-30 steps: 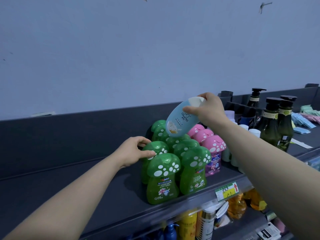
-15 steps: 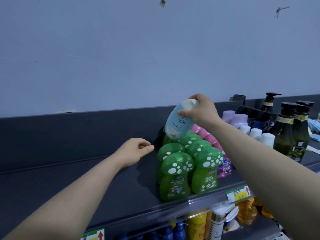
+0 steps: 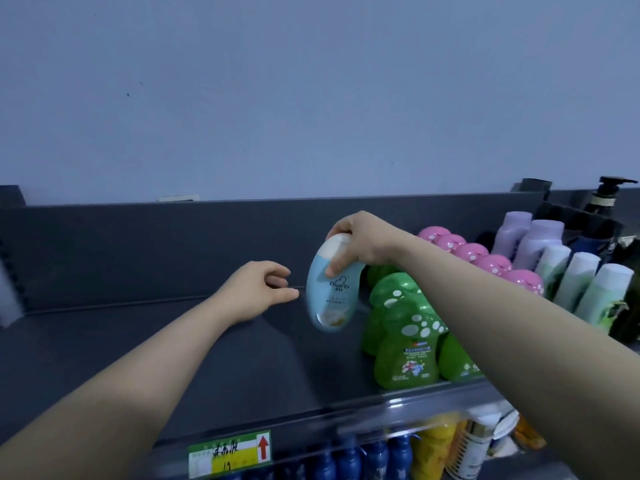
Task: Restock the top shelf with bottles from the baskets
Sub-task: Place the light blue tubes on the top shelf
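Head view: the right hand [image 3: 367, 242] wraps its fingers round the bottle [image 3: 330, 296] at the cap end, holding it tilted over the shelf [image 3: 173, 358], just left of the green bottles [image 3: 408, 327]. The left hand [image 3: 256, 292], further left, is loosely curled and empty. The bottle's smooth plastic looks light and probably slippery, so grip it at the waist.

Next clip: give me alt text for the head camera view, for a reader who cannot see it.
The right hand grips a pale blue bottle near its white cap, holding it over the dark top shelf just left of green mushroom-capped bottles. The left hand, holding nothing, hovers beside it with fingers loosely curled. Pink-capped bottles stand further right.
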`<state>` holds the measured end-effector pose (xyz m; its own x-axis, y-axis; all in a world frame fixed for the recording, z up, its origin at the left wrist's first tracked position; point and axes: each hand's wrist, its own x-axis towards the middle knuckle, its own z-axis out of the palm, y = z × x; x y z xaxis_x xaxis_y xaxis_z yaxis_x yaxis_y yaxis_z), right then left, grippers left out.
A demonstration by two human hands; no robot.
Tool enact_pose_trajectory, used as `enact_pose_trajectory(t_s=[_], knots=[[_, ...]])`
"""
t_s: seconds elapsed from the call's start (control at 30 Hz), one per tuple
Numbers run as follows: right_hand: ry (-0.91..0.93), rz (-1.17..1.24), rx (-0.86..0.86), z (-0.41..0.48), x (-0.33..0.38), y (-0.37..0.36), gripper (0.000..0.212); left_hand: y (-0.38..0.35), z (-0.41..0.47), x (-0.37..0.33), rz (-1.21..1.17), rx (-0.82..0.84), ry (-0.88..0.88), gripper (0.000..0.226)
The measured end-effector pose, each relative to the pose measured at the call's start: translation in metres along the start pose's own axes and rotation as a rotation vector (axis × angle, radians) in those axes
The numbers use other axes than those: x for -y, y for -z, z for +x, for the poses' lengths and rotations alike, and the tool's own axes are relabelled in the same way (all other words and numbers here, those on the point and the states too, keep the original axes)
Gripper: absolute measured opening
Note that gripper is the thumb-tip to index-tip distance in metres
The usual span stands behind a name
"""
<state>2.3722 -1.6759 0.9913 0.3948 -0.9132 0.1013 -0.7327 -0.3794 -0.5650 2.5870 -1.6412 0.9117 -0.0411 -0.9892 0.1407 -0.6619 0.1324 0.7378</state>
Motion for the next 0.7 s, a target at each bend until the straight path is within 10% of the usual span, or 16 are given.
enact_pose_trajectory(t_s=[0.7], knots=[[0.09,-0.215,0.085,-0.077,0.004,-0.026,0.049,-0.06,-0.067,-0.011,-0.246,0.165,-0.116,0.034]])
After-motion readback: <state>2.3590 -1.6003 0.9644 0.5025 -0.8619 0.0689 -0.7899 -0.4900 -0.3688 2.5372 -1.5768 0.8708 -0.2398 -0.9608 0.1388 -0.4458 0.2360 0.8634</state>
